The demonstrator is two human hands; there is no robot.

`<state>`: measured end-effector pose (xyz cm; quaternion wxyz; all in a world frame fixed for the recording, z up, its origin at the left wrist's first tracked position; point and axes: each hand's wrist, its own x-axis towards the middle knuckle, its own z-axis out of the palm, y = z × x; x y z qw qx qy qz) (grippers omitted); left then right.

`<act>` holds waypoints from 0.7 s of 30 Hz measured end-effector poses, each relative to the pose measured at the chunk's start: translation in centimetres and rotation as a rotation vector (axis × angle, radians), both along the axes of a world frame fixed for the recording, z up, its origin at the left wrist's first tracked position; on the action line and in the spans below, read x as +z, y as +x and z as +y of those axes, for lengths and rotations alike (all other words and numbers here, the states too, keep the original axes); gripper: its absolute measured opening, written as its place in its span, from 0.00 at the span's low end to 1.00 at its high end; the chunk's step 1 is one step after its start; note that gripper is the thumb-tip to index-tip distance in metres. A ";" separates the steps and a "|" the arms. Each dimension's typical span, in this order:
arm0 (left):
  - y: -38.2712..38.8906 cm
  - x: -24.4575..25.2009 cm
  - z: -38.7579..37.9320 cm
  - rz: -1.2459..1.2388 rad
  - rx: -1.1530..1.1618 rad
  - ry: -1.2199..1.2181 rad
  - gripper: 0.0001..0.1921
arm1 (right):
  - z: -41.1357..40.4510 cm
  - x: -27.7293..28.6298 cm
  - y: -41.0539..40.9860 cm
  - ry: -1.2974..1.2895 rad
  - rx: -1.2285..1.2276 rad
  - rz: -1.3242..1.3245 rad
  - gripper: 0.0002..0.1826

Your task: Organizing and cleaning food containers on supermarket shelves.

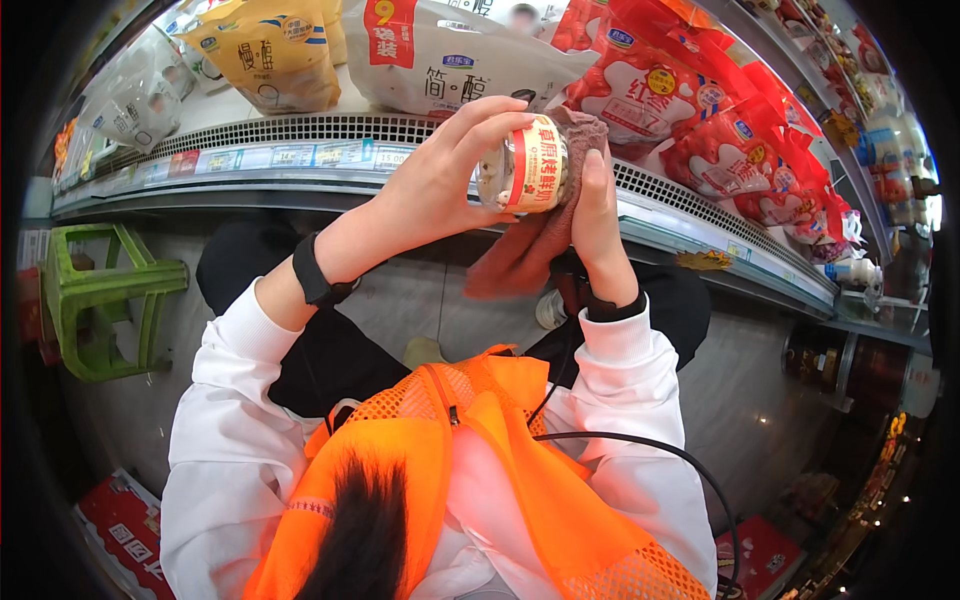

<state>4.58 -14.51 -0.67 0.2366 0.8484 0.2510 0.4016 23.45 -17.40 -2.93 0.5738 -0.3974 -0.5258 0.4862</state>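
Note:
My left hand (442, 165) is wrapped around a clear jar (525, 169) with a cream and red label that bears writing. The jar lies tilted on its side in front of the cooler shelf. A reddish-brown cloth (525, 251) covers the jar's right end and hangs down below it. My right hand (598, 210) presses that cloth against the jar's end, thumb upward; its other fingers are mostly hidden by the cloth. Pale contents show through the jar's wall near my left palm.
White bags (450, 60), a yellow bag (274, 60) and several red bags (637, 90) stand in the cooler behind its perforated edge (300, 129). Price tags line the front rail (292, 156). A green plastic stool (105, 292) is at left. A black cable (675, 450) runs across my right side.

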 end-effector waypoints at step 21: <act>-0.4 -0.6 0.6 0.056 0.019 0.363 0.39 | 0.1 1.1 0.5 -0.639 0.089 0.248 0.25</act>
